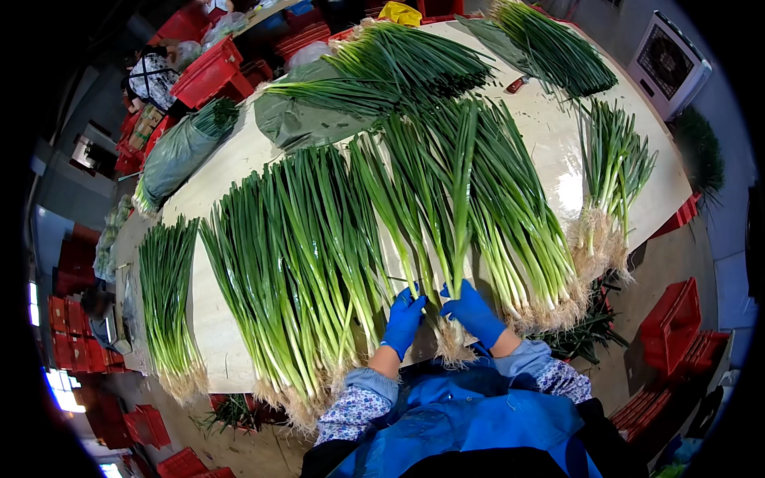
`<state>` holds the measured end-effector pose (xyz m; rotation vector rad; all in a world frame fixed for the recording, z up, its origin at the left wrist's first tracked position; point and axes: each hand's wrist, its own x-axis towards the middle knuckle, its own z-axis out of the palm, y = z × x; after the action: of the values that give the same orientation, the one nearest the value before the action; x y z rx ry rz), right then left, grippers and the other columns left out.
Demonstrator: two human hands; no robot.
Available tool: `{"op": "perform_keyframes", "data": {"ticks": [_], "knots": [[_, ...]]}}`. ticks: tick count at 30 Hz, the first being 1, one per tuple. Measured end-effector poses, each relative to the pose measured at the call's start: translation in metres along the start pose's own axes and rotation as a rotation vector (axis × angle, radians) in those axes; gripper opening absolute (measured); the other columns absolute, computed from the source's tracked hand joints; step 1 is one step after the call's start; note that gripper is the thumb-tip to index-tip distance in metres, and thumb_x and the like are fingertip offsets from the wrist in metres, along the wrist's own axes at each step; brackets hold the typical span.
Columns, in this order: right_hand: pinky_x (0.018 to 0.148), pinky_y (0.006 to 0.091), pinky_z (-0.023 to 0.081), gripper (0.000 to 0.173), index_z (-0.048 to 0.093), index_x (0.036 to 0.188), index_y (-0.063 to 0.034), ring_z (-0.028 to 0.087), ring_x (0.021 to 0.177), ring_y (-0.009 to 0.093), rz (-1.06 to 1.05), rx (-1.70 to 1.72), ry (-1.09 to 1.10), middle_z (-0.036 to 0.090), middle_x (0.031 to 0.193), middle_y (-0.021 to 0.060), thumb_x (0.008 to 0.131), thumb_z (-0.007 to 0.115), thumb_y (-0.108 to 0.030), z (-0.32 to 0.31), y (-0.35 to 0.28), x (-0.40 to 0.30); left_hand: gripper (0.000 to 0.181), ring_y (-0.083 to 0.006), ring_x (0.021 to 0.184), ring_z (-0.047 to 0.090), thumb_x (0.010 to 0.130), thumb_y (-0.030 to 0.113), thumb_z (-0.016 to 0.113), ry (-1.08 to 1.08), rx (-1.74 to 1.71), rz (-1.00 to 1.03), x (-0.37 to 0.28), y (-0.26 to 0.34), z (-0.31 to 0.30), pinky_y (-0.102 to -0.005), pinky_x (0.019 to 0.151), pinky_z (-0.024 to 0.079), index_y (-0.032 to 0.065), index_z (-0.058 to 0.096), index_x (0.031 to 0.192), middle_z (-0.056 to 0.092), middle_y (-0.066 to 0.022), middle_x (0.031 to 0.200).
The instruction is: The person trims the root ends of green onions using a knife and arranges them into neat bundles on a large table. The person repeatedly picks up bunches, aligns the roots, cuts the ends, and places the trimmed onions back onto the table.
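My left hand (404,322), in a blue glove, pinches the pale lower stem of a long green onion (401,251). My right hand (472,313), gloved alike, is closed round another green onion (461,239), whose leaves point up and away. Bushy pale roots (453,346) hang below my hands at the table's near edge. To the left lies a broad row of rooted green onions (305,257). On the right is another thick row (526,245), roots toward me. How many stems each hand holds is hidden by the fingers.
The pale table (224,340) also carries a separate bundle (170,305) at far left, a wrapped bundle (182,155) and a trimmed heap (406,57). A red-handled knife (515,85) lies at the back. Red crates (672,325) stand on the floor at right. A person (152,77) is at back left.
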<state>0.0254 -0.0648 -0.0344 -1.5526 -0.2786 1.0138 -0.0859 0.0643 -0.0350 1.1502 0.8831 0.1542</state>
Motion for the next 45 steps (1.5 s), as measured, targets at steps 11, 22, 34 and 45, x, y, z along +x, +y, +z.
{"op": "perform_keyframes", "data": {"ticks": [11, 22, 34, 45], "knots": [[0.08, 0.0442, 0.047, 0.059, 0.04, 0.125, -0.0001, 0.056, 0.102, 0.04, -0.062, -0.721, -0.136, 0.054, 0.11, 0.0269, 0.074, 0.065, -0.016, 0.043, -0.066, -0.031, 0.038, -0.0145, 0.075, 0.058, 0.083, 0.033, 0.067, -0.068, -0.149, -0.157, 0.006, 0.047, 0.014, -0.0258, 0.067, 0.047, 0.0028, 0.058, 0.105, 0.06, -0.0043, 0.085], [0.07, 0.0395, 0.05, 0.048, 0.054, 0.105, 0.005, 0.062, 0.084, 0.032, 0.018, -0.737, 0.05, 0.061, 0.093, 0.0218, 0.079, 0.067, -0.034, 0.02, -0.066, -0.036, 0.024, -0.0129, 0.067, 0.057, 0.083, 0.011, 0.061, -0.171, -0.41, -0.19, 0.004, 0.054, 0.003, -0.0258, 0.057, 0.048, 0.0036, 0.058, 0.105, 0.058, -0.0038, 0.076], [0.049, 0.0206, 0.04, 0.028, 0.06, 0.113, -0.0072, 0.052, 0.056, 0.007, -0.036, 0.259, -0.016, 0.06, 0.073, 0.0023, 0.09, 0.059, -0.024, -0.045, -0.067, -0.018, 0.049, -0.0122, 0.059, 0.047, 0.085, 0.007, 0.054, -0.285, -0.629, -0.021, -0.065, 0.121, -0.039, -0.0255, 0.054, 0.04, -0.0055, 0.039, 0.13, 0.049, -0.0027, 0.073], [0.049, 0.0305, 0.048, 0.03, 0.051, 0.103, 0.0006, 0.06, 0.057, 0.018, 0.183, -0.12, 0.089, 0.06, 0.08, 0.011, 0.09, 0.054, -0.026, -0.051, -0.03, 0.004, 0.047, -0.0259, 0.098, 0.061, 0.08, -0.001, 0.059, -0.159, -0.491, -0.29, -0.002, 0.03, -0.018, -0.0345, 0.079, 0.053, -0.0014, 0.045, 0.125, 0.06, -0.0164, 0.111]]}}
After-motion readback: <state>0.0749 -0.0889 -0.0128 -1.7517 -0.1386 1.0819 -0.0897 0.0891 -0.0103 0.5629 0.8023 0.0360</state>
